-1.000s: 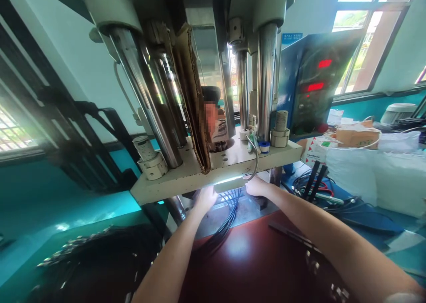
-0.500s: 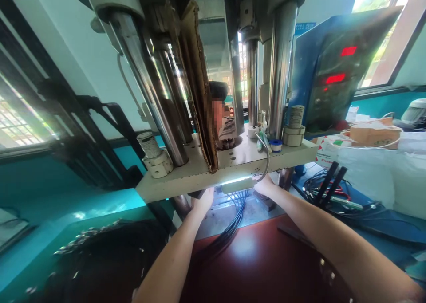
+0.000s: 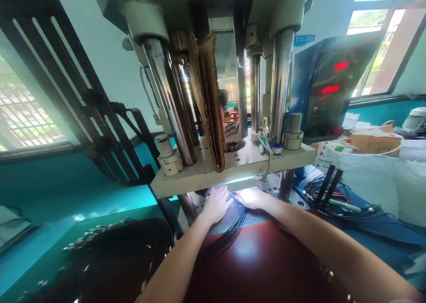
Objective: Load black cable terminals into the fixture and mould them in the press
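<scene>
Under the press's pale lower plate (image 3: 199, 182), my left hand (image 3: 218, 204) and my right hand (image 3: 251, 197) come together from either side. Between them a bundle of thin black cables (image 3: 238, 225) runs out and curves down to the left over the dark red table (image 3: 253, 258). The fingers of both hands are closed about the cables' upper ends; glare and the plate's edge hide some fingertips. A small lit lamp (image 3: 244, 184) on the plate's front edge shines down just above my hands. The metal surface beneath the hands shows only in part.
Steel columns (image 3: 169, 99) and a cardboard sheet (image 3: 213, 103) stand above the plate. At right are a control box (image 3: 336, 85) with red displays, coiled cables (image 3: 316, 187) and white sacks (image 3: 369, 174). Dark cables with metal ends (image 3: 109, 236) lie at left. A person shows beyond the press.
Both hands have moved inward from the two sides of the space under the plate and now meet at the cables. The camera view has shifted and levelled.
</scene>
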A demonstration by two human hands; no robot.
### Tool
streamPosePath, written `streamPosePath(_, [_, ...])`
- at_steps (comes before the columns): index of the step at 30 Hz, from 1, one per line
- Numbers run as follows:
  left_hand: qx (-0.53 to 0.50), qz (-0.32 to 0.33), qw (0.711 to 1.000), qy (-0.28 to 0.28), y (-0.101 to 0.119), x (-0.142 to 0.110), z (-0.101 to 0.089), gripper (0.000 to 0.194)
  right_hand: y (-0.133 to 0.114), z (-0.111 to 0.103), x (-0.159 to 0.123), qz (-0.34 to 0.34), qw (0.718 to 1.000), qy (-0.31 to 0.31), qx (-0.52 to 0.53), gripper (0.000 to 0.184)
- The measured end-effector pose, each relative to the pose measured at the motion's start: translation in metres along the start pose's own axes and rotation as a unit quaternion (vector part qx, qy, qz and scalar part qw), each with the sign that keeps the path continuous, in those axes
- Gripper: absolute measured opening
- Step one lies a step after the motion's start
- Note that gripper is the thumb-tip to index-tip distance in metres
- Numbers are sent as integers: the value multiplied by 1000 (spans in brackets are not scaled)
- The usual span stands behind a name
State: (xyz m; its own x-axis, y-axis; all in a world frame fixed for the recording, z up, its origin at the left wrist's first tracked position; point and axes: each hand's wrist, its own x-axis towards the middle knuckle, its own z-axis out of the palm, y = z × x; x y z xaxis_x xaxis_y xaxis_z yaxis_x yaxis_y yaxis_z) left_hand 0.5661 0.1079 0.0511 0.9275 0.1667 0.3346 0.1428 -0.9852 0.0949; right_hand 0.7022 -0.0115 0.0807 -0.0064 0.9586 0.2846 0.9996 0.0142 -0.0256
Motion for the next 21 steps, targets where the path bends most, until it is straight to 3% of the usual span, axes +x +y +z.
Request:
streamPosePath(14, [-18,-75,997,-1,-3,14,7,40,0,12,16,36,999,-20,-14,20])
streamPosePath(21, [-14,-87,996,-31,0,19,-3,42,10,15,20,45,999,-6,18,17])
